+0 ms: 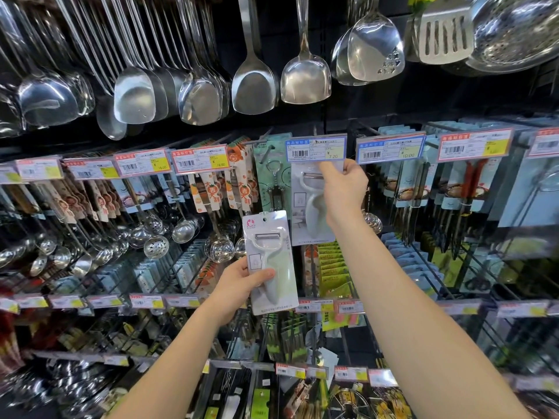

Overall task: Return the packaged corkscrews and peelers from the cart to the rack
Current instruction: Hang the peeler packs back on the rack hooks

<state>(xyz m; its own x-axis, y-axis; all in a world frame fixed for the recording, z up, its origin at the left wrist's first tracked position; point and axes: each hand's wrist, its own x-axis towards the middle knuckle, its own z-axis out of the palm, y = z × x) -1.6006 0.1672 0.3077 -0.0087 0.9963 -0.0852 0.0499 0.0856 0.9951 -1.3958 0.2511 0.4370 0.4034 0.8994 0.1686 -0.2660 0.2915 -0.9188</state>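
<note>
Two packaged peelers in play, both centre frame. Upper peeler pack (313, 204) sits just under the blue price tag (315, 148), top edge hidden behind the tag, so cannot tell if its hang hole is on the peg yet. Right hand (343, 179) is closed on that pack's top right corner, thumb on the front, fingers behind. Lower peeler pack (270, 261) is below and left of it, upright, slightly tilted, hang hole visible at the top and free of any peg. Left hand (242, 282) grips it at the lower left, thumb across the front of the handle blister, fingers wrapped behind.

Corkscrew pack (273, 176) already hangs on the rack just left of the upper peeler, on a green card. Cart not in view.

Step in hand, by my read: hanging the upper peeler on the peg behind the blue tag. To do it well: keep the card square to the peg, lift the tag if it blocks the view, feel the hole onto the peg tip, slide it back fully, release only once it hangs on its own. Risk: a pinch at one corner lets the card swing and miss. The lower pack probably goes on the same peg after.

Around: steel spatulas (254, 86) along the top of the frame, ladles (184, 228) centre left.
</note>
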